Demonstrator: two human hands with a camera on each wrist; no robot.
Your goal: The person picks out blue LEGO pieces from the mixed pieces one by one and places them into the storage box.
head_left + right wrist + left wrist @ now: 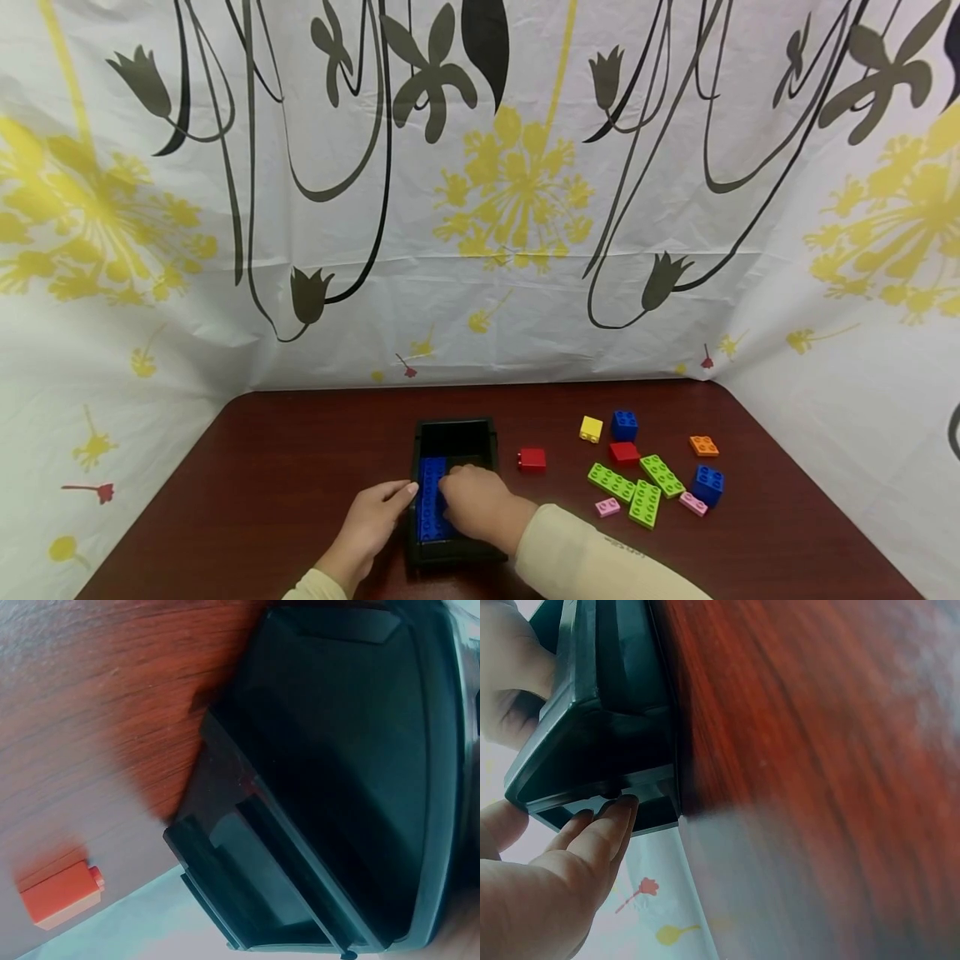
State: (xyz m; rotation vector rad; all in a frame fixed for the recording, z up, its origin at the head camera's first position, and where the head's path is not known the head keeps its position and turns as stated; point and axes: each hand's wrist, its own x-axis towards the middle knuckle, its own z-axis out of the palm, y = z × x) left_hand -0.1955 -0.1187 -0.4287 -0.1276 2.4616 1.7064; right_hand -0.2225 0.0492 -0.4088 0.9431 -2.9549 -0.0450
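A deep black bin (pixel 487 433) stands on the table with blue studded bricks (pixel 431 500) laid along its left side. My left hand (pixel 375 517) holds the bin at its left wall. In the left wrist view the thumb (pixel 502 825) sits at the rim and the fingers (pixel 600 832) lie against the outer wall below it. My right hand (pixel 476 500) reaches inside the bin with curled fingers, right beside the blue bricks. Its fingertips are hidden, and I cannot tell whether they pinch a brick.
A red brick (pixel 532 459) lies just right of the bin. Farther right are several lime bricks (pixel 645 503), blue bricks (pixel 707 485), pink bricks (pixel 607 507), another red brick (pixel 624 453), a yellow brick (pixel 591 429) and an orange brick (pixel 703 446). A patterned curtain (pixel 487 333) hangs behind the table.
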